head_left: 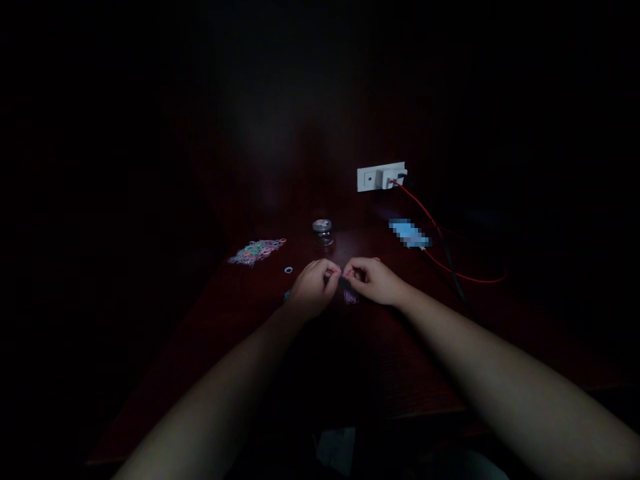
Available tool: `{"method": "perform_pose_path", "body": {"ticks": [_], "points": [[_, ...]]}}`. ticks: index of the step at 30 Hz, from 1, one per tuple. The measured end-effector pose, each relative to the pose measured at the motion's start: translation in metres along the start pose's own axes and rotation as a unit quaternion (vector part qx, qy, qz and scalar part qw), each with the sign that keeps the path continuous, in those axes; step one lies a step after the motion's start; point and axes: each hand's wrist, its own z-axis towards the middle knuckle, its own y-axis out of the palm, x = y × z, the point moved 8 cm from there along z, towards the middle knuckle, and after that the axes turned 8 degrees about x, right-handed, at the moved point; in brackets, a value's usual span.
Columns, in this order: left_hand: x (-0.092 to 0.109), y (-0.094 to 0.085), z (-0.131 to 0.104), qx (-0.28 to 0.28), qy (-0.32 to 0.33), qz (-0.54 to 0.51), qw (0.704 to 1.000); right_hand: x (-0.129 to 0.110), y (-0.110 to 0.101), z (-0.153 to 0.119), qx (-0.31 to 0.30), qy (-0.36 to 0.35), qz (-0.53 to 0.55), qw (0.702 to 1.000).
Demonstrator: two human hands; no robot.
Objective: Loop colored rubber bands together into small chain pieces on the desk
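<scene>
My left hand point(313, 287) and my right hand point(374, 280) meet fingertip to fingertip just above the table point(240, 333). Both are closed in a pinch. Something thin and pinkish shows faintly between the fingertips; it is too small and dark to name. Below my right hand's fingers lies a small bunch of purple elastic bands point(351, 297). Some blue bands point(287, 295) peek out beside my left hand, partly hidden by it. A single light-blue elastic band point(289, 270) lies a little beyond. Farther left is a heap of mixed-colour elastic bands point(256, 251).
A small clear round container point(323, 232) stands behind my hands. A lit, blurred-out phone point(409, 233) lies at the right back, with a red cable point(425, 208) running to a plug in the white wall socket point(370, 179). A dark cable point(453, 267) hangs beside it. The surroundings are very dark.
</scene>
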Motion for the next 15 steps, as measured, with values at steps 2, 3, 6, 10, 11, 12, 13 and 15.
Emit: {"method": "perform_pose_path", "body": {"ticks": [2,3,6,10,11,12,13,15], "points": [[0.0006,-0.0010,0.0000,0.003,0.001,-0.001,1.000,0.0018,0.0004,0.0000,-0.002,-0.003,0.001,1.000],[0.0010,-0.0014,0.0000,0.004,0.002,-0.002,1.000,0.0022,0.0005,0.0000,-0.004,-0.005,0.000,1.000],[0.0015,-0.0024,-0.0001,0.009,0.003,-0.004,1.000,0.0022,0.0002,0.0001,-0.003,-0.012,-0.004,1.000],[0.0008,-0.0026,-0.0003,0.013,0.002,-0.008,1.000,0.0018,0.0012,0.0001,-0.008,-0.009,0.001,1.000],[0.0005,-0.0027,-0.0002,0.015,0.002,-0.008,1.000,0.0016,0.0015,0.0000,-0.009,-0.009,0.002,1.000],[0.0001,-0.0027,-0.0002,0.016,0.002,-0.009,1.000,0.0014,0.0016,0.0001,-0.009,-0.010,0.002,1.000],[-0.0003,-0.0027,-0.0001,0.017,0.002,-0.010,1.000,0.0011,0.0014,0.0001,-0.008,-0.012,0.000,1.000],[-0.0010,-0.0030,0.0002,0.019,0.002,-0.013,1.000,0.0004,0.0009,-0.0001,-0.006,-0.014,-0.004,1.000]]}}
